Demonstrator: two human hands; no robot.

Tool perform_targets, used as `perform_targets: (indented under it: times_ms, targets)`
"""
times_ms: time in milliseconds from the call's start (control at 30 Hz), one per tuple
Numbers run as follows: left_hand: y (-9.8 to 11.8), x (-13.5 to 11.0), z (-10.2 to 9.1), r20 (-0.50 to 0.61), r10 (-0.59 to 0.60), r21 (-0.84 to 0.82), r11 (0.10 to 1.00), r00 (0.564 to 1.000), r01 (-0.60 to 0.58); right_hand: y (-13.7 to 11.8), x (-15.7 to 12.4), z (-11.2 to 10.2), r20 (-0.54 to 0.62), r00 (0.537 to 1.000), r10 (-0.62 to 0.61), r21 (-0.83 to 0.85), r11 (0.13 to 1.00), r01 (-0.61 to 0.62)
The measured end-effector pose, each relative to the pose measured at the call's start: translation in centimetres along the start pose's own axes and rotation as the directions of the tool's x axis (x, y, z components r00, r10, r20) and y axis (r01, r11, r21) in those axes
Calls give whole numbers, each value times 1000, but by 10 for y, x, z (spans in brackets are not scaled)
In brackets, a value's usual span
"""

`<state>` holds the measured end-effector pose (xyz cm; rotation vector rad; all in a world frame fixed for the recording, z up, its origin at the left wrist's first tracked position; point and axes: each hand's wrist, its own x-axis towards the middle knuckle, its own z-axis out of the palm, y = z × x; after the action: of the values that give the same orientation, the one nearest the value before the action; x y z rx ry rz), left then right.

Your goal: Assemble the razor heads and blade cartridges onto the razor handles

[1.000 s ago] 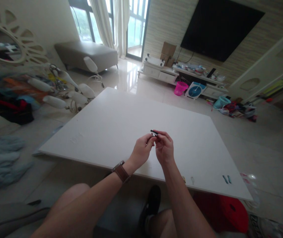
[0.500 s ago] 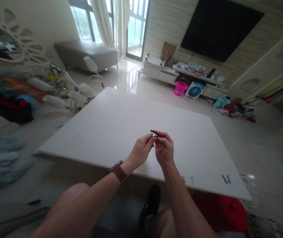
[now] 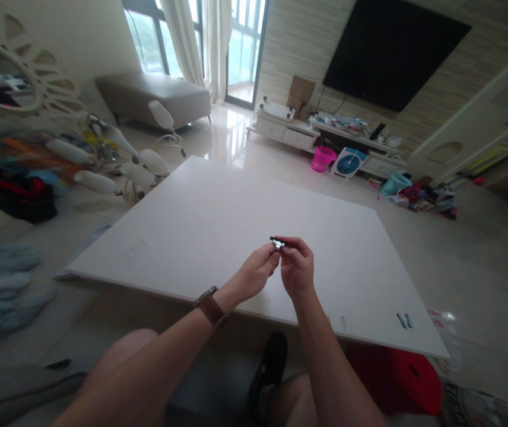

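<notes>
**Above the table (image 3: 222,219), a small part (image 3: 278,244) pinched from both sides**

On the left, beyond the watch (image 3: 210,306), the left hand (image 3: 256,271) pinches its lower end. Centre: black on top, silver beneath. The right hand (image 3: 298,268) is on it too, thumb and fingers pinching the right side. Further right, two green strips (image 3: 401,321) lie near the table's edge.

One left hand (image 3: 254,274), one right hand (image 3: 298,270); one small black-and-silver piece (image 3: 278,244); one wristwatch (image 3: 210,307); one dark shoe (image 3: 276,354); one white tabletop (image 3: 227,219); two small dark green pieces (image 3: 402,321)

Farther off from me: one pink basket (image 3: 324,159), one blue basket (image 3: 395,185); one boxy fan (image 3: 348,163); one wall screen (image 3: 394,53); one grey bench (image 3: 156,98); one mirror (image 3: 0,80); pale lampshades (image 3: 96,181), at least five, I count
</notes>
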<state>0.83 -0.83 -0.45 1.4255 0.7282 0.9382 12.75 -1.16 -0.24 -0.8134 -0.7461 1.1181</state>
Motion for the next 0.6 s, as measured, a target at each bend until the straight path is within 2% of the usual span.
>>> perform_targets:
  times_ms: [400,600]
  targets:
    - [2,0,-2,32,-6,-33,999,999,7,-5,-2,-2,19,999,-35,-10,999,35]
    - [4,-1,0,28,-10,-90,996,1000,12,-4,-2,-2,29,999,32,48,998,-34]
